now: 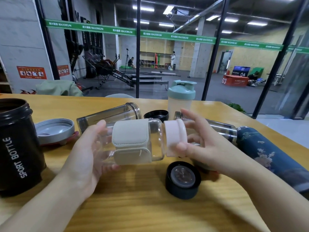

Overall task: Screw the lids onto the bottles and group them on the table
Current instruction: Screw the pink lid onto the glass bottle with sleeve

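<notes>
We hold a clear glass bottle (155,139) on its side above the wooden table (133,206), its middle wrapped in a pale grey sleeve (132,141). Our left hand (87,148) cups the bottle's base, thumb on top and fingers curled underneath. Our right hand (197,144) is at the other end, thumb and fingers spread around the pale pink lid (175,138) that sits on the bottle's mouth; we cannot tell how far the lid is screwed down.

Just below the pink lid, a black lid (183,180) with a metal inner disc lies upside down on the table. At the far left stands an open black bottle (16,148) printed "SPORT BOTTLE", and beside it a grey lid (53,129) rests inverted on something red. Behind the held bottle a smoky transparent bottle (108,116) lies on its side, uncapped, with another black lid (156,114) near its mouth. A frosted shaker bottle (180,99) with a green lid stands upright farther back. To the right, a steel-and-glass bottle (220,129) lies on its side behind our right hand, and a dark blue flask (267,153) with a floral pattern lies along the table's right edge.
</notes>
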A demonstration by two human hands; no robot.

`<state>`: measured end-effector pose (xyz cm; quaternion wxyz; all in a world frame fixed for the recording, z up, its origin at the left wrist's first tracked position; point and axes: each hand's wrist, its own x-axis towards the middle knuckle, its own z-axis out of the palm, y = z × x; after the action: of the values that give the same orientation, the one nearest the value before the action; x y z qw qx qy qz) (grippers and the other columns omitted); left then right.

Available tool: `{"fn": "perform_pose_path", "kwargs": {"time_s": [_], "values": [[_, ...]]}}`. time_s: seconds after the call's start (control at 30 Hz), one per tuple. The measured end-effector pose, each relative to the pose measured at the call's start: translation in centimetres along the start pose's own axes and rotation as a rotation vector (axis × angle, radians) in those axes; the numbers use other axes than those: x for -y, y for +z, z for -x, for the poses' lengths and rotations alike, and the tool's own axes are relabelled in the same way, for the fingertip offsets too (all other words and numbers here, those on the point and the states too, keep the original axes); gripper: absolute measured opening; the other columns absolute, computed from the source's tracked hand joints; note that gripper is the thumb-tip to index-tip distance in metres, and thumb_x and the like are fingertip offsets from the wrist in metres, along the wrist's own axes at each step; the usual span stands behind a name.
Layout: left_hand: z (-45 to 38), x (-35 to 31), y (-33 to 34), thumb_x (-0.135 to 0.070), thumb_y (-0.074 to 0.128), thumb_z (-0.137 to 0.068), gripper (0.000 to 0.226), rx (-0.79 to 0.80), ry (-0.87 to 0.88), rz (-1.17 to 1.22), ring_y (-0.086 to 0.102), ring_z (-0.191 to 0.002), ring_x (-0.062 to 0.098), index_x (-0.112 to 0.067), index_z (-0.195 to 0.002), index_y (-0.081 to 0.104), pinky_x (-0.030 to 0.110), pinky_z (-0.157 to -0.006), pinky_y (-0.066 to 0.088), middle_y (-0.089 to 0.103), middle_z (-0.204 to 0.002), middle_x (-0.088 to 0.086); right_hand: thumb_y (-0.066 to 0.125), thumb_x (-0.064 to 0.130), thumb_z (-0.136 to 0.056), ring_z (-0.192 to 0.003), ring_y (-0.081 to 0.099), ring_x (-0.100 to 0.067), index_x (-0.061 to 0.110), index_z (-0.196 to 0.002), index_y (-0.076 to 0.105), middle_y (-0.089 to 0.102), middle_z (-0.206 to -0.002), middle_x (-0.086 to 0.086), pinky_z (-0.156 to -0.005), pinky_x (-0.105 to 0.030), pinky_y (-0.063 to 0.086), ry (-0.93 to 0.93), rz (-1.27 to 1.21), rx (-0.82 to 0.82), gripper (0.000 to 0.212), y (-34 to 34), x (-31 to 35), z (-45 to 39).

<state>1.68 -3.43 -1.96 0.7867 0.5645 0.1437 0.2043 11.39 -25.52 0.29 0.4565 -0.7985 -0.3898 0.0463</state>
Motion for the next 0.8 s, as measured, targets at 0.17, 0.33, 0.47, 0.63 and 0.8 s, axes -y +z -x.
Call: {"fn": "perform_pose_path", "kwargs": {"time_s": [0.17,0.33,0.47,0.63,0.8], "values": [[0.1,0.0,0.1,-0.046,0.045,-0.087,0.038,0.015,-0.002,0.013,0.054,-0.066,0.023,-0.017,-0.091,0.068,0.023,-0.035,0.042,0.066,-0.082,0.002,0.072,0.042,-0.065,-0.118,0.053,-0.001,0.062,-0.126,0.031,0.043,-0.131,0.032,-0.098,-0.036,0.048,-0.091,0.023,0.069,0.076,-0.2,0.2,0.3],[0.0,0.1,0.1,-0.052,0.055,-0.066,0.057,0.019,-0.005,0.006,0.051,-0.077,0.028,-0.011,-0.104,0.065,0.025,-0.037,0.044,0.066,-0.088,0.003,0.055,0.058,-0.075,-0.068,0.066,-0.006,0.044,-0.094,0.059,0.07,-0.082,0.008,-0.064,-0.026,0.052,-0.011,-0.048,0.005,0.023,0.1,0.7,0.2],[0.0,0.2,0.0,-0.053,0.057,-0.071,0.063,0.03,-0.002,-0.001,0.055,-0.079,0.029,-0.007,-0.115,0.062,0.027,-0.04,0.045,0.066,-0.099,0.008,0.041,0.069,-0.075,-0.058,0.062,-0.011,0.03,-0.076,0.064,0.066,-0.068,0.008,-0.057,-0.029,0.049,0.027,-0.092,-0.021,0.045,0.2,0.6,0.1],[-0.2,0.1,-0.3,-0.049,0.047,-0.084,0.045,0.026,0.011,0.013,0.057,-0.069,0.022,-0.015,-0.104,0.068,0.026,-0.037,0.044,0.068,-0.088,0.003,0.062,0.069,-0.057,-0.092,0.067,-0.005,0.04,-0.138,0.034,0.059,-0.12,0.016,-0.076,-0.031,0.054,0.01,-0.13,-0.001,0.09,-0.1,-0.3,-0.1],[-0.2,0.0,-0.3,-0.048,0.043,-0.089,0.04,0.018,0.009,0.043,0.058,-0.065,0.02,-0.019,-0.098,0.068,0.025,-0.037,0.045,0.067,-0.081,-0.001,0.071,0.021,-0.07,-0.119,0.054,-0.003,0.061,-0.129,0.029,0.04,-0.134,0.033,-0.097,-0.036,0.049,-0.132,-0.065,0.077,0.083,0.0,0.0,0.3]]}}
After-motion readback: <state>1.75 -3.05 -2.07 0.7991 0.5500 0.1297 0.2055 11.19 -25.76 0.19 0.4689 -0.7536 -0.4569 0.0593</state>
